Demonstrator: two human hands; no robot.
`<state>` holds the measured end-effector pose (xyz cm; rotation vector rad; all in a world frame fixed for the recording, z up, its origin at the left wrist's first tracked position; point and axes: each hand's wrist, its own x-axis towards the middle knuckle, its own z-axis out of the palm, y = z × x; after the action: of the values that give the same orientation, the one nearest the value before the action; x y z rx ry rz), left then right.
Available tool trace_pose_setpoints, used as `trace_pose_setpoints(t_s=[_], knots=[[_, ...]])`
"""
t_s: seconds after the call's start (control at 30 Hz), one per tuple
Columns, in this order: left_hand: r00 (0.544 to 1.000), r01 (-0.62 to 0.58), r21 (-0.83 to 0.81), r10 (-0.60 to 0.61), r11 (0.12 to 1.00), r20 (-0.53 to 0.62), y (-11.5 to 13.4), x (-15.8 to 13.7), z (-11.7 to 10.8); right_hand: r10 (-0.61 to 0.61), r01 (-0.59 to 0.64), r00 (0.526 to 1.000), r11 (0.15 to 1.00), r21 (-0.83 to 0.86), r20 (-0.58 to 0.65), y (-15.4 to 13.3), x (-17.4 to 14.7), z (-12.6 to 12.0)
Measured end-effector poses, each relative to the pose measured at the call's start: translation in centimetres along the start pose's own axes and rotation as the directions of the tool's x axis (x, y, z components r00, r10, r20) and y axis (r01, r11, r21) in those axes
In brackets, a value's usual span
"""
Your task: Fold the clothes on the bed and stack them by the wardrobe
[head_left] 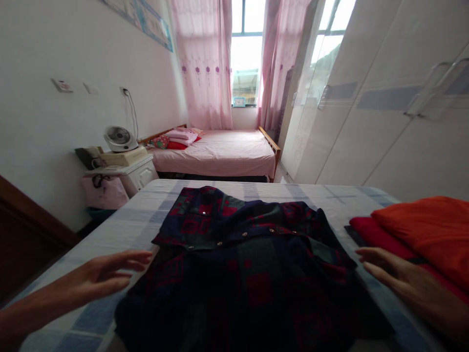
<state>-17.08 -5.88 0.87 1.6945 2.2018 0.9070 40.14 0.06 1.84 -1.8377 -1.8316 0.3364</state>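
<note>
2 hands [104, 275] [405, 279] | 1 buttoned shirt [238, 266] | 2 curtains [203, 63] [278, 58] | 1 fan [118, 138]

A dark, red-patterned button-up shirt [252, 269] lies spread on a checked-sheet bed [144, 212], its buttons [245, 234] running across. With the shirt as the clock's centre, the person's left hand [106, 274] is at nine o'clock, fingers loosely spread near its edge; the right hand [406, 281] is at three, just beside the fabric, folded orange cloth [428, 225] beyond it. An electric fan [119, 138] stands at ten, a pink-sheeted bed [223, 154] towards twelve, a white wardrobe [388, 132] near two.
</note>
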Motion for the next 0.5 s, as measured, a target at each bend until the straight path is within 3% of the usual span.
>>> trace_pose_setpoints(t_s=[0.07,0.2,0.27,0.37,0.5], knots=[[0.998,0.048,0.000,-0.048,0.999,0.035,0.6,2.7,1.2,0.009,-0.009,0.999,1.000,0.003,0.047,-1.0,2.2,1.1],[0.986,0.142,-0.007,-0.141,0.990,0.093,1.4,8.9,3.0,-0.026,0.017,0.998,0.990,-0.140,-0.064,-2.5,7.2,4.2],[0.981,0.167,-0.003,-0.165,0.986,0.103,1.4,10.9,3.9,0.008,-0.041,0.991,0.967,-0.252,-0.131,-2.7,9.2,5.8],[0.980,0.171,-0.021,-0.168,0.985,0.110,1.5,11.8,5.3,0.110,-0.152,0.983,0.932,-0.330,-0.144,-2.9,10.9,7.5],[0.979,0.158,-0.090,-0.145,0.983,0.144,2.0,10.8,5.2,0.149,-0.156,0.988,0.938,-0.309,-0.047,-3.4,11.2,7.5]])
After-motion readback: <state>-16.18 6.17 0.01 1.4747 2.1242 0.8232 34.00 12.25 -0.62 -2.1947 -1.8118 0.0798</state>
